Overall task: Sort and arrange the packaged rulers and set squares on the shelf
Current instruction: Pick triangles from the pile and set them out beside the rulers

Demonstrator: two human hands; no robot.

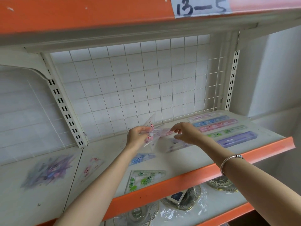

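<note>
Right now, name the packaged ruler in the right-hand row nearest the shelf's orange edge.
The purple ruler; the green ruler, pink ruler, blue ruler and pale ruler lie behind it, toward the wire grid.

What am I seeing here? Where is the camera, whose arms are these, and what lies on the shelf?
No machine: these are a person's bare arms. The one picture comes from a camera worn on the head, looking down. The left hand and right hand together hold a clear packet with red print above the shelf. On it lie long ruler packs at right, a green set square pack near the front, a blue pack behind it, and a purple pile at left.
</note>
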